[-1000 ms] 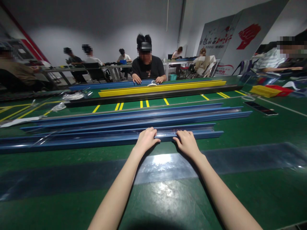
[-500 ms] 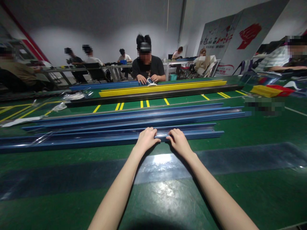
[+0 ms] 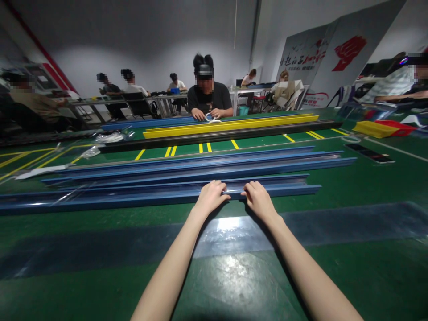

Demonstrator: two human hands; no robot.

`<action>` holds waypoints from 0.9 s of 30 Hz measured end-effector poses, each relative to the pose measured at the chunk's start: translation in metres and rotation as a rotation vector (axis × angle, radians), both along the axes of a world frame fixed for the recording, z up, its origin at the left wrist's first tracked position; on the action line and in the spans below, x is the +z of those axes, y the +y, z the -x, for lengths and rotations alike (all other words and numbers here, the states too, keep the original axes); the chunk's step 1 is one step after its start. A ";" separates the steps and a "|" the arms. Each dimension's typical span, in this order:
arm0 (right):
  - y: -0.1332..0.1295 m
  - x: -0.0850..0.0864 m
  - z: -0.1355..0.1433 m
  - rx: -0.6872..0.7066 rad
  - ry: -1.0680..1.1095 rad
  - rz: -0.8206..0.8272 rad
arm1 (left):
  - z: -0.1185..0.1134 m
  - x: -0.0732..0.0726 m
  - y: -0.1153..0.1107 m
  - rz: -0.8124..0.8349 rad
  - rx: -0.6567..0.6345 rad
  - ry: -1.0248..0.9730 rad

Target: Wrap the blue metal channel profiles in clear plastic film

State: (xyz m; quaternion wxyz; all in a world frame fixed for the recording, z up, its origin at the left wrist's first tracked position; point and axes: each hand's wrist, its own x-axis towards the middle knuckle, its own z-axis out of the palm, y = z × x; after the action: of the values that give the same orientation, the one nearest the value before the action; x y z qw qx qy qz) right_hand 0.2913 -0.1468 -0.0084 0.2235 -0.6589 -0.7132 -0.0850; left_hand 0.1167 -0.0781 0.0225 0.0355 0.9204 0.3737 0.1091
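Your right hand (image 3: 257,196) sits closer to your left hand (image 3: 212,197) than in the earliest frame, while the left keeps its place near the right end of the blue channel (image 3: 160,199). From the head camera, that channel lies across the green worktop (image 3: 337,276), its right end well short of the right edge. Between it and the near edge lies a flat clear strip (image 3: 234,238); two more blue channels (image 3: 200,172) lie just beyond, toward the far edge.

Both your hands appear to grasp the channel's near wall, thumbs in front and curled fingers over the top. To work this well, I'd keep thumb pressure even, steady the channel with your left and shift the right in short moves, so the wall neither twists nor skids.

Your fingertips are hidden inside the trough, so I can't tell whether they also pinch the glossy clear lining (image 3: 234,186) between your hands. Glare blurs that lining and the strip's middle. Your forearms are cut off at the bottom, the channel's far end at the left.
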 end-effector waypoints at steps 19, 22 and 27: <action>-0.013 -0.004 -0.045 -0.155 -0.012 0.004 | 0.001 -0.004 0.000 -0.039 -0.027 0.100; -0.014 -0.002 -0.038 -0.165 -0.023 0.010 | 0.001 -0.003 -0.001 -0.053 -0.038 0.098; -0.012 0.002 -0.023 -0.090 0.078 -0.026 | 0.001 -0.002 0.000 -0.054 -0.051 0.087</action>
State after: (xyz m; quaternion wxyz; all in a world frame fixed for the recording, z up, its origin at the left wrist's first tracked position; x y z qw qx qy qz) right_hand 0.3141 -0.1587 -0.0064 0.2556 -0.6904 -0.6722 -0.0783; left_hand 0.1154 -0.0782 0.0202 -0.0028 0.9341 0.3482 0.0782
